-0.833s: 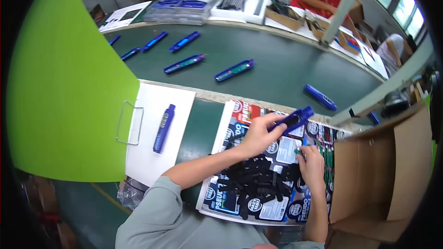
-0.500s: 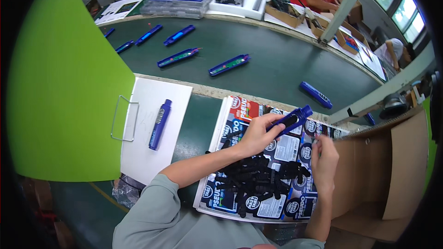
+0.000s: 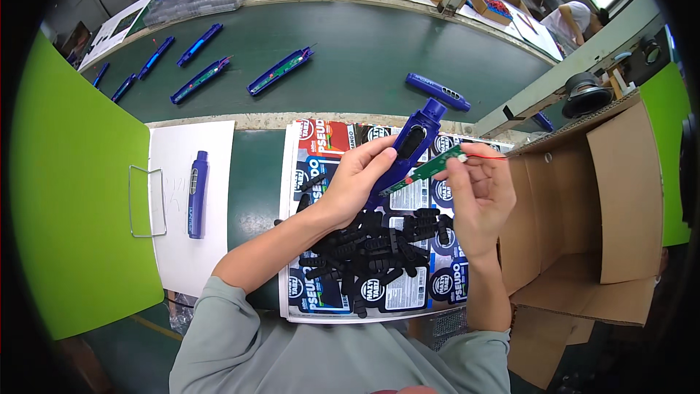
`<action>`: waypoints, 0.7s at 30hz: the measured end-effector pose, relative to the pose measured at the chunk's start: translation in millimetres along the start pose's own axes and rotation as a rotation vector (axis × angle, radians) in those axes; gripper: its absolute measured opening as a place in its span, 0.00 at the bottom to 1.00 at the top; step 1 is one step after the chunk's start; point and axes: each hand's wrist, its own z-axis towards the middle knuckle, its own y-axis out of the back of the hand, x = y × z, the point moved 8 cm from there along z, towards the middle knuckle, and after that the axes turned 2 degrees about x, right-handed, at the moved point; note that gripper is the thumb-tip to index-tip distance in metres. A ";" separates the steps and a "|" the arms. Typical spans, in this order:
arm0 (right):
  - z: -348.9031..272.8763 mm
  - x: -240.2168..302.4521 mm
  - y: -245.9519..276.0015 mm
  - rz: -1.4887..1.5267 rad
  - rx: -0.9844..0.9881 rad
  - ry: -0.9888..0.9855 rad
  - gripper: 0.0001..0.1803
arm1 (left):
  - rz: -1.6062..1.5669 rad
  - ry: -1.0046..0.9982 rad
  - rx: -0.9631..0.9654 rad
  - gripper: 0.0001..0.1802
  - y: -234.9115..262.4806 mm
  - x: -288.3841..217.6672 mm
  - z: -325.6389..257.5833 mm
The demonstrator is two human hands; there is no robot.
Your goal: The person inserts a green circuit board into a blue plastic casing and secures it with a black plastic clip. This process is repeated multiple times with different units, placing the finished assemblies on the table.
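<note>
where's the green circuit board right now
In the head view, right of centre, the green circuit board is in the right hand, beside the held blue casing.

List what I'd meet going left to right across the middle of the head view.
Green panel, blue tube on white sheet, left hand holding blue case, right hand holding green circuit board, cardboard box.

Over the flat multicoloured printed sheet (image 3: 457, 277) are a long blue plastic casing (image 3: 418, 147) and a narrow green circuit board (image 3: 432, 168); on it, a heap of small black pieces (image 3: 372, 248); left, rectangular white paper (image 3: 219, 197); right, an open brown cardboard box (image 3: 633, 197); behind, elongated blue units (image 3: 281, 71).
</note>
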 end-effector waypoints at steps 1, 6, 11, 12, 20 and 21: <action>-1.0 -1.8 -3.0 -0.022 0.009 0.016 0.13 | 0.018 -0.007 0.006 0.22 -0.2 -1.3 -0.1; -2.3 -7.9 -15.3 -0.089 0.042 0.042 0.11 | 0.027 -0.015 0.026 0.21 -0.6 -1.0 -1.7; -1.8 -11.2 -18.3 -0.101 0.043 0.044 0.11 | 0.069 -0.009 0.000 0.21 -1.4 -1.9 -2.0; -1.3 -12.0 -18.5 -0.101 0.046 0.034 0.11 | 0.068 -0.014 0.004 0.21 -1.9 -2.3 -1.8; 6.8 -12.8 -16.0 -0.233 0.083 0.037 0.12 | 0.092 -0.056 0.045 0.22 -2.7 2.5 -3.2; 10.4 -4.3 -15.6 -0.341 0.080 0.102 0.12 | 0.103 -0.063 0.050 0.22 -3.7 1.7 -3.5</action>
